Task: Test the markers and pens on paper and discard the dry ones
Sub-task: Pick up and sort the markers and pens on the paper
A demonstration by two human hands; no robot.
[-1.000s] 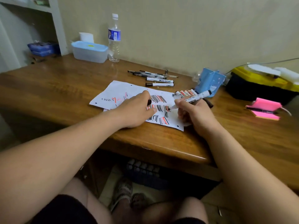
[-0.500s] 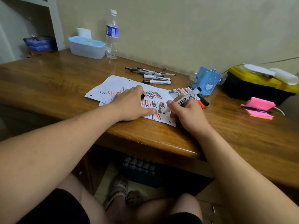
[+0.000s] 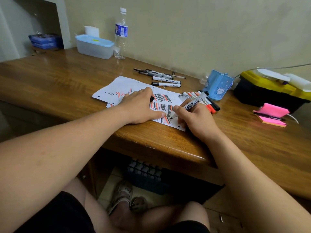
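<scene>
A white sheet of paper, covered in black and red strokes, lies on the wooden desk. My left hand presses down on it, and a small black cap pokes out between the fingers. My right hand grips an uncapped white marker with its black tip touching the paper's lower right part. A row of red and black markers lies just behind my right hand. Two white markers and several thin pens lie beyond the sheet.
A blue pen holder stands right of the markers. A black and yellow toolbox and pink sticky notes with a pen are at the far right. A water bottle and tissue box stand at the back.
My right hand has tilted the marker down and brought its tip from above the sheet onto the paper. My left hand has stayed on the sheet.
</scene>
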